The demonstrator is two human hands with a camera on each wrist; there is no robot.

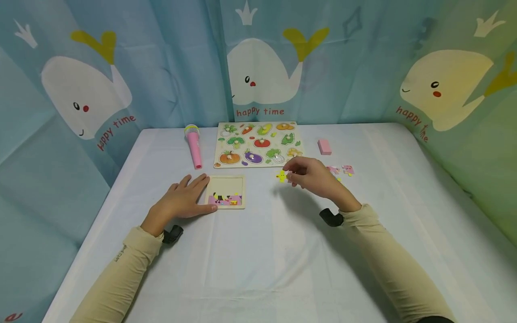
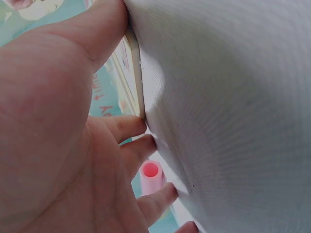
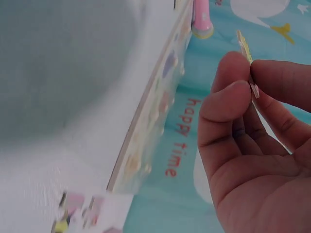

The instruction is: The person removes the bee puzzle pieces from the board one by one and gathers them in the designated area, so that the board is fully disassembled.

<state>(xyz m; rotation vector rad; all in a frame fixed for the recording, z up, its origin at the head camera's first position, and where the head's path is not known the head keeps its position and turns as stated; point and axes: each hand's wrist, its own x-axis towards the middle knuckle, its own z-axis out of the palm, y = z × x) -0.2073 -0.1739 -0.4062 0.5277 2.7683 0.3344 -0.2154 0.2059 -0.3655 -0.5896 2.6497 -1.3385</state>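
A small square wooden puzzle tray (image 1: 226, 185) lies on the table, with pink, yellow and black pieces filling its near strip. My left hand (image 1: 179, 199) rests against the tray's left side, its fingers spread, the thumb at the near corner and the index finger at the far one. Raised above the table to the tray's right, my right hand (image 1: 317, 178) pinches a thin yellow and pink puzzle piece (image 1: 281, 176) between thumb and fingertips. The right wrist view shows this piece (image 3: 244, 44) edge-on. Loose puzzle pieces (image 1: 348, 170) lie beyond the right hand, partly hidden by it.
A vegetable peg puzzle board (image 1: 254, 143) lies at the back middle. Left of it is a pink toy microphone (image 1: 194, 148); to its right sits a pink block (image 1: 324, 146). A whale-print curtain (image 1: 181, 63) hangs behind the white-covered table (image 1: 258, 269).
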